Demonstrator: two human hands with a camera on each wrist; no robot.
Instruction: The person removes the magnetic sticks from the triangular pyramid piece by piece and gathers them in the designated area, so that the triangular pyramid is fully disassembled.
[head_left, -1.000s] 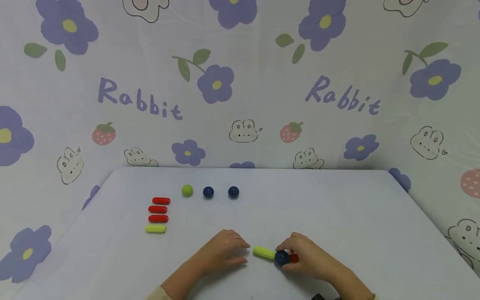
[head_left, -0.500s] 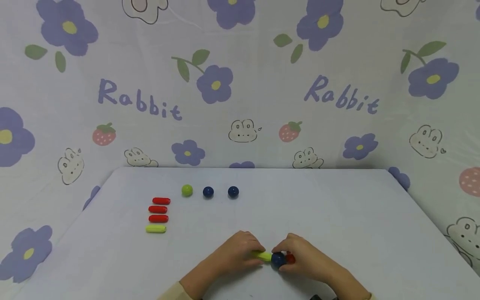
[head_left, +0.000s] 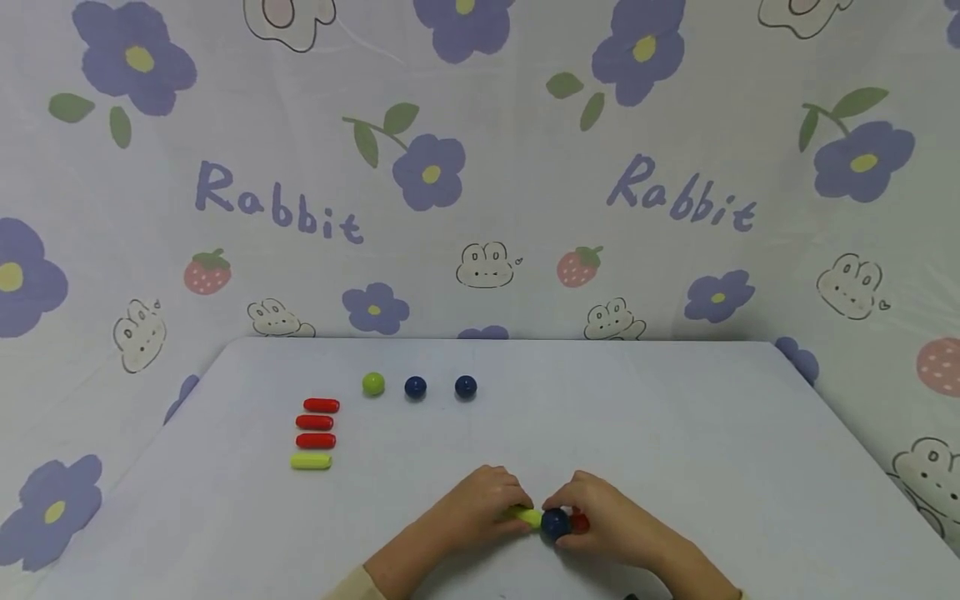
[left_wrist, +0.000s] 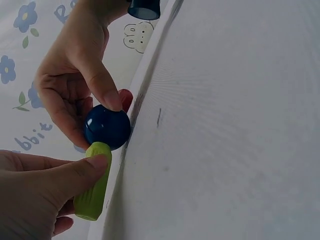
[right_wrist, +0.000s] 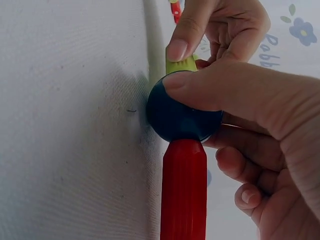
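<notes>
A dark blue ball (right_wrist: 182, 115) is pinched between thumb and fingers of my right hand (head_left: 611, 517). From one side of the ball a red rod (right_wrist: 184, 190) sticks out, and it reaches under the right palm in the head view. Against the opposite side sits the end of a yellow-green rod (left_wrist: 95, 192). My left hand (head_left: 483, 508) grips that rod, thumb on top and fingers beneath. In the left wrist view rod and ball touch; whether the rod's tip is inside the ball cannot be told.
On the white table (head_left: 675, 417), a column of red rods (head_left: 315, 422) lies at the left, with a yellow-green rod (head_left: 311, 462) below it. Farther back stand a green ball (head_left: 373, 384) and two blue balls (head_left: 416, 387). A patterned cloth (head_left: 525, 167) hangs behind the table.
My left hand has moved right and taken hold of the yellow-green rod, which lay uncovered before. The right hand and its blue ball have shifted slightly left.
</notes>
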